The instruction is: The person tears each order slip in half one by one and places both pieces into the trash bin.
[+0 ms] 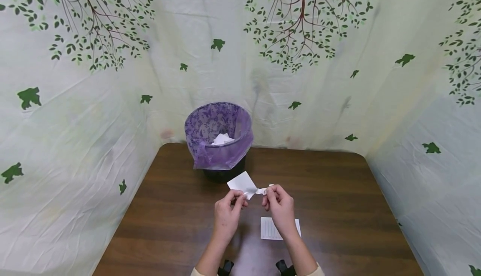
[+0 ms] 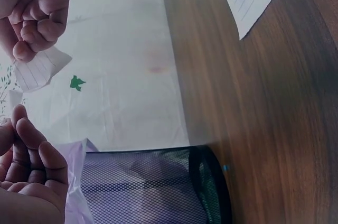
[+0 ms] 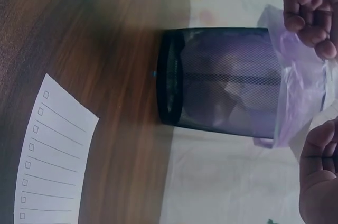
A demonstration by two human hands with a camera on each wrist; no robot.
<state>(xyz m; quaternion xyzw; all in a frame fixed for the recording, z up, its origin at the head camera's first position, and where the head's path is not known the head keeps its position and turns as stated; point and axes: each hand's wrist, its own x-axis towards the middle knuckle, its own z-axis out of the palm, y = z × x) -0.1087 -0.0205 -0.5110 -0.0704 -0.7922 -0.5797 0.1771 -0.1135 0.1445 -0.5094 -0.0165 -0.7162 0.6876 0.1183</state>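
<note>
In the head view, my left hand [image 1: 227, 215] pinches a white piece of paper [image 1: 240, 183] between thumb and fingers. My right hand [image 1: 282, 211] pinches a small crumpled bit of paper [image 1: 261, 191] just right of it. The two pieces meet near the left fingertips; whether they are still joined I cannot tell. Faint lines show on a held paper piece [image 2: 39, 71] in the left wrist view. Below the right hand, a lined checklist sheet [image 1: 269, 229] lies on the table, partly covered by the right forearm.
A black mesh bin [image 3: 227, 76] with a purple liner [image 1: 221, 157] stands at the table's back left, white paper scraps [image 1: 222, 139] inside. Two black objects [image 1: 225, 267] sit by the forearms at the near edge. Leaf-printed cloth [image 1: 319, 121] surrounds the brown table [image 1: 338, 196].
</note>
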